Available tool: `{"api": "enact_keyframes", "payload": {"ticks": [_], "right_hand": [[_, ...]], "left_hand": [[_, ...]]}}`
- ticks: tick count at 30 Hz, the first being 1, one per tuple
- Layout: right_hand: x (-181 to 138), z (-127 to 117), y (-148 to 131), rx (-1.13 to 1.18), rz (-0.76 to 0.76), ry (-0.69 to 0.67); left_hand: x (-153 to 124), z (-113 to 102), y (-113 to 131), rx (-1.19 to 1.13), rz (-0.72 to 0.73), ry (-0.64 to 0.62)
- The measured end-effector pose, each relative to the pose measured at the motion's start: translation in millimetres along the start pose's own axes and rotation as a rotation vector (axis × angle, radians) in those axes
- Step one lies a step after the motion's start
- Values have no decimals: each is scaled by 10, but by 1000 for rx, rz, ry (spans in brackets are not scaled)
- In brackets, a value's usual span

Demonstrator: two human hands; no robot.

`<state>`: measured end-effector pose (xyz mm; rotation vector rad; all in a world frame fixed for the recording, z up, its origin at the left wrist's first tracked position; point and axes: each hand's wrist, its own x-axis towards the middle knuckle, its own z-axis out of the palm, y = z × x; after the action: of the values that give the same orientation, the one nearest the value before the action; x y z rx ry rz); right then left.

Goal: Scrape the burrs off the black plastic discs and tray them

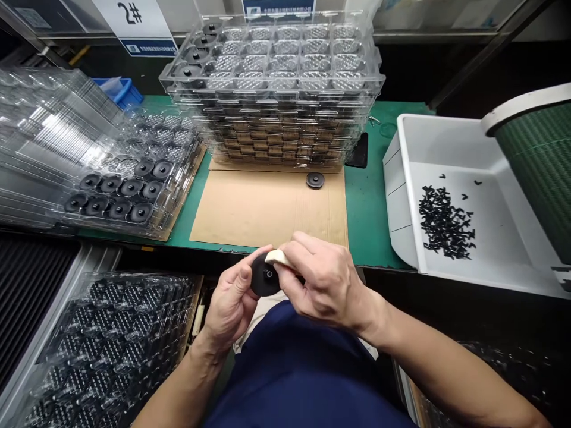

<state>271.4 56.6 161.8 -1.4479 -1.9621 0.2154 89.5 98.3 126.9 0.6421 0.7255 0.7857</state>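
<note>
Your left hand [232,300] clamps 1 disc [260,283] in its fingers; your right hand [325,278] pinches a cloth [277,257] against it. Another disc [314,180] lies near the far-right corner of the cardboard [263,202].

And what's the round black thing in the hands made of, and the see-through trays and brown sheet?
The round black thing looks like matte plastic, maybe rubber: dark, little shine. The see-through trays seem thin, glossy clear plastic, with bright glints. The brown sheet is probably cardboard: flat, dull tan, with faint lines.
</note>
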Motion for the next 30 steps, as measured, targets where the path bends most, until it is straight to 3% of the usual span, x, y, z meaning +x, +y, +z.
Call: {"api": "enact_keyframes", "payload": {"ticks": [5,11,13,17,20,23,28,30], "right_hand": [[71,-60,33,-44,-207,-77],[103,-91,52,-135,-222,-67],[71,-81,34,-117,-177,-50],[-42,-38,6,-37,7,-29],[-82,-12,14,-24,32,-52],[-39,-17,37,-40,3,-26],[93,-75,60,-87,-262,-106],[111,-88,67,-124,-289,-121]], "left_hand": [[26,-38,-27,-74,-92,-47],[69,-10,-27,-194,-177,-56],[64,23,-30,-171,-81,16],[38,94,-22,-35,276,184],[27,115,-22,44,348,164],[32,94,-38,47,195,76],[49,11,-46,-179,-230,-62],[50,-15,-26,-246,-318,-82]]}}
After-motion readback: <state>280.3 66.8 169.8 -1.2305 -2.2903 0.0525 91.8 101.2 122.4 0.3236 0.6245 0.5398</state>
